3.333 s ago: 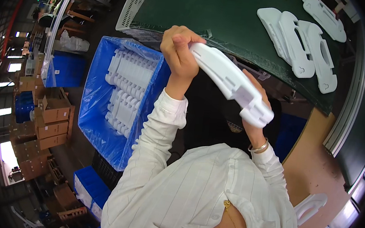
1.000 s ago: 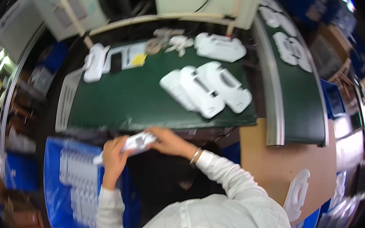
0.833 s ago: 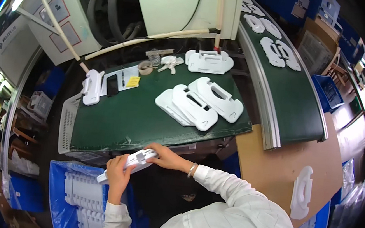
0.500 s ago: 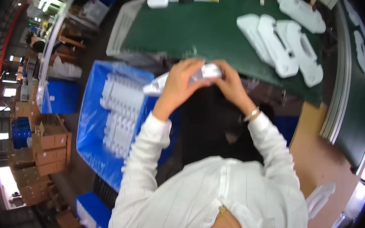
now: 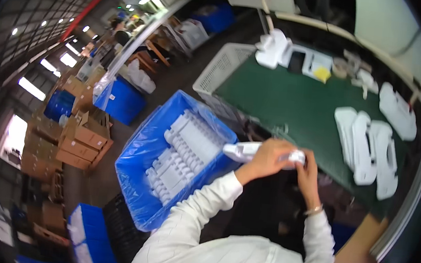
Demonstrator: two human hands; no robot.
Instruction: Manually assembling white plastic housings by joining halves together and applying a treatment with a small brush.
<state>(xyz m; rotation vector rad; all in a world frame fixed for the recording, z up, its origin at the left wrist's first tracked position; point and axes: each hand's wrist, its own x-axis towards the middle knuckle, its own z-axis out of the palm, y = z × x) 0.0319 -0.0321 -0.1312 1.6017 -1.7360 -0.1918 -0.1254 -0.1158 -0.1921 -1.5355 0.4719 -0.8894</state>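
Shirt (image 5: 238,261), white, occupies the lower edge, its two sleeves running forward to the hands. Metal bracelet (image 5: 314,210) at the right wrist.

Left grip (image 5: 269,159): fingers closed around the middle of a white plastic part (image 5: 241,152). Right grip (image 5: 307,166): fingers pressed against the part's right end, pinching it; the thumb contact is too blurred to resolve. The part is held lengthwise, left to right, off the counter (image 5: 284,98) and before its near edge. Its left end overlaps the right rim of a blue bin (image 5: 133,175) in view; height above the rim cannot be told.

Bin has a plastic liner and contains white ribbed pieces (image 5: 192,137) packed in two adjoining groups. Small blue boxes (image 5: 94,229) sit at lower left.

Counter, green-topped: overlapping group of white parts (image 5: 364,151) at the right, another white part (image 5: 398,111) just beyond. White slotted basket (image 5: 221,71) beside the left end. Far edge, left to right: white pieces (image 5: 273,49), dark flat rectangular object (image 5: 297,61), yellow note (image 5: 322,74), tan ring-shaped object (image 5: 340,68).

Beyond, at left: second blue bin (image 5: 122,101), stacked brown cartons (image 5: 83,139), bright windows (image 5: 32,88).
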